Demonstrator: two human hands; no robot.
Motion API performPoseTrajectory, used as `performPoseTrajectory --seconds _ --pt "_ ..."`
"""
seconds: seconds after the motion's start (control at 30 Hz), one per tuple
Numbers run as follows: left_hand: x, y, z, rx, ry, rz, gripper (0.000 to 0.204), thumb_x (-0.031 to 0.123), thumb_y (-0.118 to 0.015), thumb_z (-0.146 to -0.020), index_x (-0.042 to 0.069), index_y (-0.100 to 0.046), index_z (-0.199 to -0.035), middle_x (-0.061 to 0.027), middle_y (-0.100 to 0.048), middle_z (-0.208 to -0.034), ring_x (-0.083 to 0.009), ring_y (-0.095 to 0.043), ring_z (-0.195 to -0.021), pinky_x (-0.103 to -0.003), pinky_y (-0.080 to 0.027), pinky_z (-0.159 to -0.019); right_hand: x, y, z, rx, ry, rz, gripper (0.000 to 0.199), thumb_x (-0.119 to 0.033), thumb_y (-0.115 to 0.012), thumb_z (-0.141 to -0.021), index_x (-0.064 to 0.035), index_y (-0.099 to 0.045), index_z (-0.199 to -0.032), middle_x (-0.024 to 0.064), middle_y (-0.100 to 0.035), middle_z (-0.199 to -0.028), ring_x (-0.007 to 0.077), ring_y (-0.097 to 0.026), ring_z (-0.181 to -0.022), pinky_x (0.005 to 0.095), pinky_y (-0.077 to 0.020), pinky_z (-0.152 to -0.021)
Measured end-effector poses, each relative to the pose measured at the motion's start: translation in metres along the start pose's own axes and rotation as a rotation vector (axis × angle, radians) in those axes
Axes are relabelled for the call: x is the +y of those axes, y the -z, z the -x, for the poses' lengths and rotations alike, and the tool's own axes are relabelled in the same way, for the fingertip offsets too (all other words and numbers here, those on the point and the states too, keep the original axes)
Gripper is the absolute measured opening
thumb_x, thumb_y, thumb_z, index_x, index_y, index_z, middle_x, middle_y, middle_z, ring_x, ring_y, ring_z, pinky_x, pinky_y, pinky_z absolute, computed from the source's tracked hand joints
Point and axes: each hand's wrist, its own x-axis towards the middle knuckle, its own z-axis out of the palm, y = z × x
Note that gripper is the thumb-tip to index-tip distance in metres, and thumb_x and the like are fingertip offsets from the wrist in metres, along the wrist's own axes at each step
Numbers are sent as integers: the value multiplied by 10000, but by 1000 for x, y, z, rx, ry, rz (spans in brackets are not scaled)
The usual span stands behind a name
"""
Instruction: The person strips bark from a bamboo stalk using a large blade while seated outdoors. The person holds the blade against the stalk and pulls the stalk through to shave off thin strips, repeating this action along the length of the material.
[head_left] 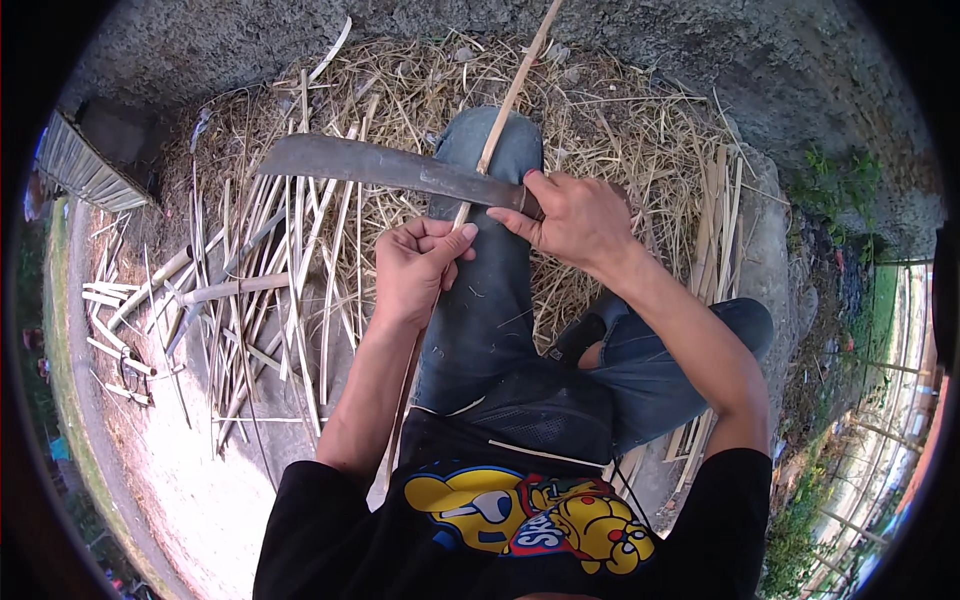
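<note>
Shaving a bamboo strip over the knee: left hand pinches the strip, right hand clasps the knife; steady blade pressure seems needed.

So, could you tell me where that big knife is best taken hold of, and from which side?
Grip the knife by its handle, at the person's right end, where the right hand already wraps it. Come from the right, along the handle, clear of the edge. The long bare blade runs leftward over the knee and across the strip that the left hand pinches, so that end offers no safe hold.
</note>
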Motion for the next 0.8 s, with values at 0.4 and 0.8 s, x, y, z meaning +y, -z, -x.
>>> performPoseTrajectory --seconds 0.4,0.8 --pt "-8 2 -2 6 -67 17 209 118 -717 -951 -63 -648 -1031 -78 -677 -725 -54 -470 -484 -202 -328 -450 -8 2 7 -115 66 46 632 -694 -579 -897 -64 -629 -866 117 -625 -674 329 -664 -549 431 -534 -475" --pt "-6 43 62 -267 369 169 424 384 -417 -1102 107 -475 -787 66 -234 -537 -67 -186 -420 -280 -183 -426 -19 1 7 -140 -113 -112 669 -698 -515 -934 -42 -633 -869 141 -633 -621 318 -694 -581 437 -565 -490"
